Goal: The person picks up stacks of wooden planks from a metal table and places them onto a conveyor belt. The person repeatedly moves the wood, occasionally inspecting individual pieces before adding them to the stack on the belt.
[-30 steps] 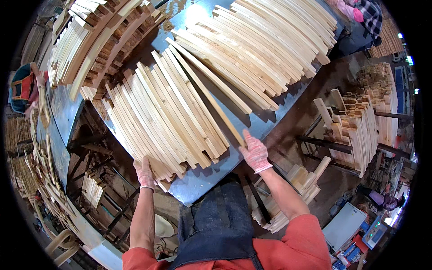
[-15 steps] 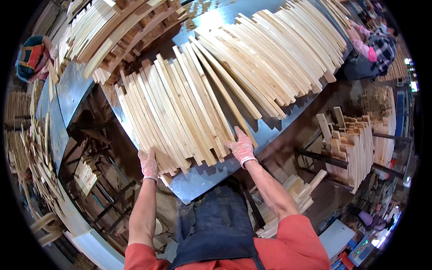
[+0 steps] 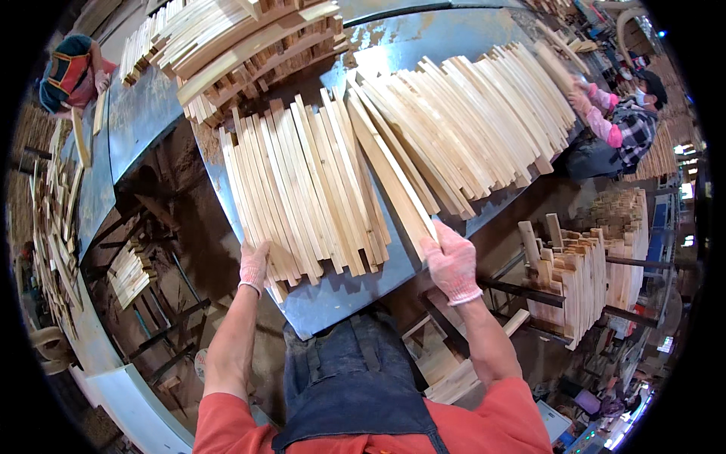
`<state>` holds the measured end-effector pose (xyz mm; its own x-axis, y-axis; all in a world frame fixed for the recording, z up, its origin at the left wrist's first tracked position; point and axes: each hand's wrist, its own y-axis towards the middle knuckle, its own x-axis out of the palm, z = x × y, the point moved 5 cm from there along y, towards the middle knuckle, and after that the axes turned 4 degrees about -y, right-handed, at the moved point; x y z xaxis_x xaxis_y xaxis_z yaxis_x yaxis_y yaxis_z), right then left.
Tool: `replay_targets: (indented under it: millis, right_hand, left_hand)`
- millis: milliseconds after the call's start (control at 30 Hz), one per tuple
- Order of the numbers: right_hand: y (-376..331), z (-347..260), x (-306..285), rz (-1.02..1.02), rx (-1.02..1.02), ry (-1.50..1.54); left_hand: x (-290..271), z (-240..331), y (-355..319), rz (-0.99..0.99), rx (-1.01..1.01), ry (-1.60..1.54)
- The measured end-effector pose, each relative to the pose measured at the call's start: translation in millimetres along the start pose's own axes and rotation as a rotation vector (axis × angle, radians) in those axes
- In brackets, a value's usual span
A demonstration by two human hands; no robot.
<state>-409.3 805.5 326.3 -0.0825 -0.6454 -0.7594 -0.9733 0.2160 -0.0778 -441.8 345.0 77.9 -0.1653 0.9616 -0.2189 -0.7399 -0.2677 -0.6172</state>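
My right hand [image 3: 451, 265], in a pale pink knit glove, is closed round the near end of a wooden strip [image 3: 397, 193]. This strip is tilted, its broad face showing, in the gap between two rows of pale strips. My left hand [image 3: 254, 266], gloved alike, grips the near outer corner of the left row of strips [image 3: 302, 189]; some of its fingers are hidden. To the right fans the other row of strips [image 3: 469, 125]. Both rows lie side by side on a blue-grey metal table [image 3: 321, 303], their near ends uneven.
A tall stack of timber [image 3: 257, 57] stands at the far left of the table. Upright boards [image 3: 567, 280] fill a rack on the right. One person [image 3: 631, 125] handles wood at the far right; another person [image 3: 72, 76] stands at the far left. Loose strips [image 3: 60, 242] lie along the left.
My right hand has moved right and taken hold of a strip's near end, turning it and drawing it away from the left row. My left hand stays at the row's corner. The view has shifted.
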Motion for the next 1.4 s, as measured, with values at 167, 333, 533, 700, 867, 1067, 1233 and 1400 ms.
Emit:
replay_targets:
  millis: [167, 333, 533, 700, 867, 1067, 1233, 1400]
  right_hand:
    - [-70.8, -10.4, -55.7, 0.030, 0.456, 0.601]
    - [-133.0, -19.5, -72.1, 0.089, 0.458, 0.657]
    - [-162.8, -50.5, -45.0, -0.074, 0.358, 0.718]
    - [-151.4, -56.7, -2.1, -0.254, 0.353, 0.757]
    - [-109.0, -73.3, 58.3, -0.232, 0.028, 0.634]
    - [-16.0, -162.5, 130.0, -0.122, -0.449, 0.422]
    - [49.2, -167.6, 145.9, -0.347, -0.338, 0.776]
    - [79.8, -86.0, 126.4, -0.497, -0.118, 0.537]
  left_hand:
    - [-8.3, -26.1, -16.9, -0.070, 0.097, -0.180]
    - [-36.8, -52.7, -40.0, -0.035, -0.006, -0.228]
    - [-50.7, 35.8, -78.1, 0.057, 0.644, -0.020]
    - [-28.4, 185.1, -157.9, 0.149, 1.125, 0.633]
    - [22.6, 171.0, -187.2, -0.266, 0.353, 0.040]
    - [68.8, 214.6, -186.3, -0.120, 0.404, -0.446]
    - [51.4, 330.2, -108.1, -0.135, 0.558, -0.480]
    - [55.4, 456.0, 23.1, -0.104, 0.488, -0.556]
